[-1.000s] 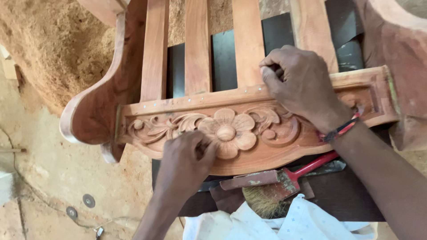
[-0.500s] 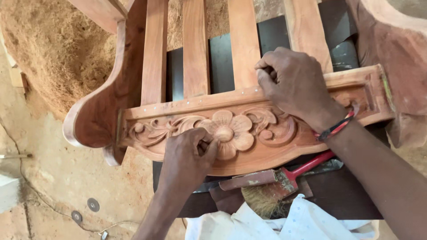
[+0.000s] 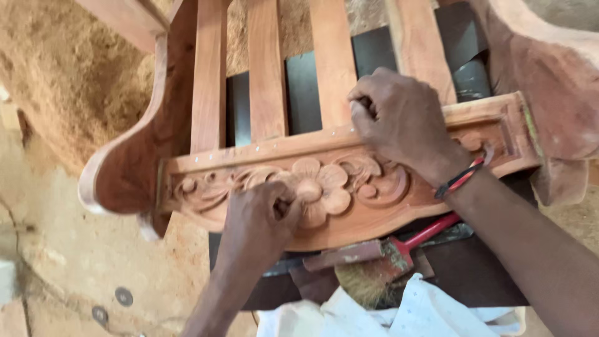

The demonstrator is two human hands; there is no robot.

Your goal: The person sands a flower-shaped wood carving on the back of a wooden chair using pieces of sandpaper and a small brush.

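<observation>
Carved rail [image 3: 349, 187]: left hand [image 3: 259, 218] presses curled fingers against its flower (grip unclear), right hand [image 3: 399, 118] fisted on top.

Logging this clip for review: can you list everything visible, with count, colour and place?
carved rail: one, reddish-brown wood with flower carving, centre
slats: four, same wood, rising from the rail
curved side piece: one, wood, left
brush: one, red handle, tan bristles, below the rail
white cloth: one, bottom centre
sawdust heap: tan, upper left
left hand: fingers pressed to the flower carving
right hand: closed on the rail's top edge, red-and-black wristband
</observation>
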